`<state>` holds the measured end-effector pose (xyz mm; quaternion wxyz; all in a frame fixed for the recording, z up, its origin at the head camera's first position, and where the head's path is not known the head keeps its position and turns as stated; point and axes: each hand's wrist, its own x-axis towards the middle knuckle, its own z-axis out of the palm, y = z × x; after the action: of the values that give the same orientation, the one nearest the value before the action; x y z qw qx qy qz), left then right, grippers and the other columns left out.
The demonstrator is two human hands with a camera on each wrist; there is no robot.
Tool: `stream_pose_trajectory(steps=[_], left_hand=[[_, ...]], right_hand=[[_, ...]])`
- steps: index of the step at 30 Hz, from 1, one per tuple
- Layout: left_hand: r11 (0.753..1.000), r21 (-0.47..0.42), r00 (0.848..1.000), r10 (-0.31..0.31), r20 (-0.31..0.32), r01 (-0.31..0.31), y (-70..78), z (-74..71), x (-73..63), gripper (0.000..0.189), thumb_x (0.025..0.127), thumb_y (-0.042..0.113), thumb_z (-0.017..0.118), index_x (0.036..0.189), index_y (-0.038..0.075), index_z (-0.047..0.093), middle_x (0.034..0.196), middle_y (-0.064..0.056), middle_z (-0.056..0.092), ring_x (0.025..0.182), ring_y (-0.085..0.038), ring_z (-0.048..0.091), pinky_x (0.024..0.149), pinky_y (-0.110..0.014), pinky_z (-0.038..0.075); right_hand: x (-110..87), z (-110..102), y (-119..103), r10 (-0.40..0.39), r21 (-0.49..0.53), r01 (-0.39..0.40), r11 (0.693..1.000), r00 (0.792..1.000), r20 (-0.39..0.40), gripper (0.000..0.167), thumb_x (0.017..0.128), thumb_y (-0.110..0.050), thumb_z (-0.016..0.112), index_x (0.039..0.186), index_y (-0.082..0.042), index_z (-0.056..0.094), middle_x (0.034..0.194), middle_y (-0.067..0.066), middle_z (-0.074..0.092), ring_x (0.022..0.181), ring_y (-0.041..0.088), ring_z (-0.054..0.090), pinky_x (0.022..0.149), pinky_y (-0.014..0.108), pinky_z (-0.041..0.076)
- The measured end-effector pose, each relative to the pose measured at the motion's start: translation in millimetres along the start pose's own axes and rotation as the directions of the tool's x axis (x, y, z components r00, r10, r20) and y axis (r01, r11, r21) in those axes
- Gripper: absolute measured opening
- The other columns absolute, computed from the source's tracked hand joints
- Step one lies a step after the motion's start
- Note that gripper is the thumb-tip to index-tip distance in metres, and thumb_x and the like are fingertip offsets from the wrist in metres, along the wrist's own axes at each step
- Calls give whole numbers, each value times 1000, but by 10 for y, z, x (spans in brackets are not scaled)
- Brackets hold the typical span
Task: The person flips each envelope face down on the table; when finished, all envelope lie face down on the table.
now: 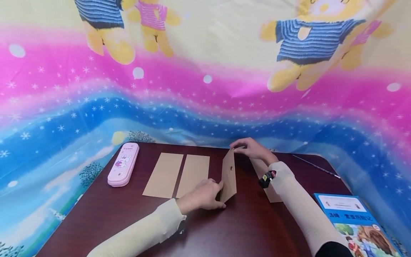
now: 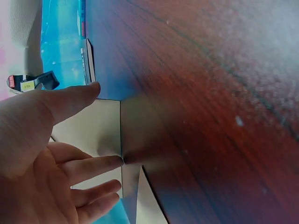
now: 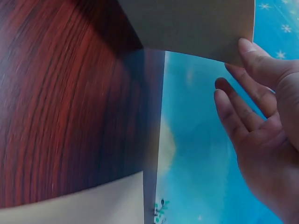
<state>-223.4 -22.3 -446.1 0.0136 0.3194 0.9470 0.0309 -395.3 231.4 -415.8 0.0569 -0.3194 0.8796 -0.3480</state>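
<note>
One tan rectangular card (image 1: 228, 173) is standing on edge between the left hand (image 1: 205, 194) and right hand (image 1: 252, 148) in the head view; one flat tan card (image 1: 194, 169) is lying beyond the left hand. In the left wrist view, that hand's thumb and fingers are resting apart, touching the upright card; in the right wrist view, the right hand is pinching its corner.

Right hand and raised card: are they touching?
Touching. The right wrist view shows it: the right hand pinches the raised card at one corner, between thumb and finger.
</note>
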Motion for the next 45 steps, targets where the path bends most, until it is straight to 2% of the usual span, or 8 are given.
stream_pose_trajectory(steps=[4, 9, 15, 23, 30, 38, 41, 45], left_hand=[[1000, -22, 1000, 14, 4, -14, -9, -6, -10, 82, 86, 58, 76, 147, 8, 55, 116, -2, 77, 119, -19, 66, 97, -32, 52], [998, -61, 1000, 25, 1, -25, -30, -7, -16, 78, 87, 55, 76, 147, 9, 57, 120, -3, 75, 117, -19, 67, 95, -33, 53], [996, -84, 999, 38, -37, -41, -52, -15, -47, 73, 89, 56, 74, 144, 10, 60, 115, -2, 76, 112, -19, 68, 92, -33, 55], [998, -59, 982, -45, -182, 35, 19, -198, -136, 83, 86, 61, 74, 144, 4, 58, 125, -6, 75, 118, -25, 67, 97, -37, 55], [996, -47, 950, -84, -302, 73, 71, -271, -199, 91, 83, 62, 77, 155, 16, 46, 126, -2, 72, 109, -23, 69, 89, -39, 56], [992, -117, 920, -4, -392, -46, 41, -312, -226, 63, 86, 59, 76, 138, 26, 67, 125, 7, 73, 112, -14, 65, 93, -36, 55], [987, -144, 918, 9, -397, -72, 24, -322, -213, 57, 86, 58, 76, 135, 28, 70, 124, 8, 74, 113, -13, 65, 94, -36, 55], [985, -152, 919, 18, -394, -84, 10, -315, -200, 54, 87, 57, 75, 134, 30, 70, 124, 9, 74, 113, -12, 64, 94, -35, 54]], right_hand=[[37, 53, -53, 26, 19, -26, 999, 999, -34, 26, 102, -23, 66, 127, -20, 72, 131, 7, 71, 117, 24, 68, 98, 46, 55], [83, 151, -83, 12, 61, -8, 998, 997, -75, 29, 101, -26, 67, 129, -17, 71, 131, 13, 70, 117, 26, 68, 100, 48, 54], [123, 216, -99, 8, 99, 1, 995, 996, -93, 29, 100, -27, 68, 128, -19, 72, 131, 16, 69, 114, 25, 68, 95, 43, 55], [160, 220, -94, 7, 109, 3, 994, 996, -93, 29, 100, -26, 68, 128, -18, 72, 132, 17, 69, 117, 29, 67, 98, 50, 53], [153, 222, -119, 13, 91, -5, 996, 996, -93, 29, 100, -26, 68, 128, -18, 72, 132, 12, 70, 118, 27, 67, 98, 48, 54], [179, 232, -111, 12, 77, -5, 997, 996, -93, 28, 100, -24, 68, 127, -17, 73, 130, 8, 71, 119, 26, 67, 98, 46, 55], [177, 237, -97, 17, 71, -11, 997, 995, -93, 29, 100, -26, 68, 128, -18, 72, 132, 7, 71, 120, 26, 67, 100, 47, 54], [174, 271, -56, 9, 94, -2, 996, 997, -74, 41, 101, -25, 67, 141, -13, 64, 136, 12, 69, 124, 29, 67, 102, 50, 54]])
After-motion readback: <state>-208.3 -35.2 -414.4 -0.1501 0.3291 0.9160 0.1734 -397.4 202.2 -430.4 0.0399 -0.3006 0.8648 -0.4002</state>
